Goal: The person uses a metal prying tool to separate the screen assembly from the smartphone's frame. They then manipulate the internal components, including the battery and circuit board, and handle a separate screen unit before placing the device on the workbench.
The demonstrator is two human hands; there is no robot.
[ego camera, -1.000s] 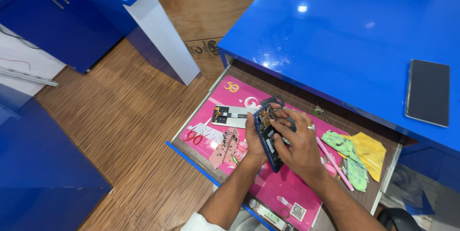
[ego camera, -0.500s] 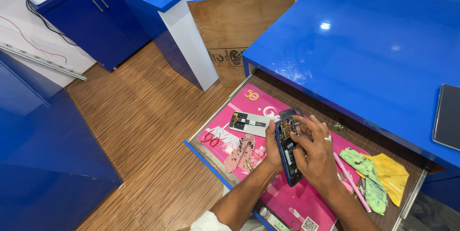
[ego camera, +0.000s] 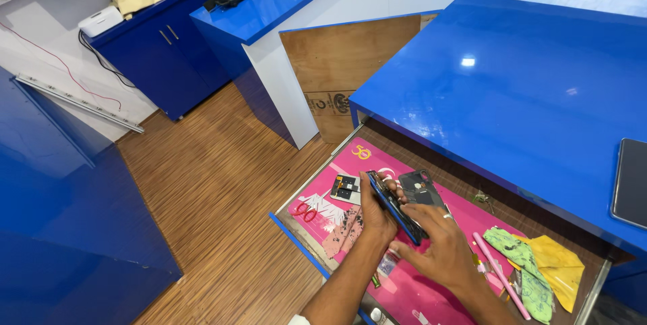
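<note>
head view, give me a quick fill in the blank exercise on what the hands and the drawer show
1. Both hands, left hand and right hand, hold an opened ____ on its edge.
2. They work over a ____ coloured mat in the open drawer.
3. The yellow cloth lies at the mat's ____ end.
4. A dark phone lies flat on the ____ countertop.

Missing words: phone; pink; right; blue

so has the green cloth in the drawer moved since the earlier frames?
No. The green cloth still lies against the yellow cloth at the drawer's right end, beside the pink stick. Its shift in the picture comes from the head camera moving.
</note>
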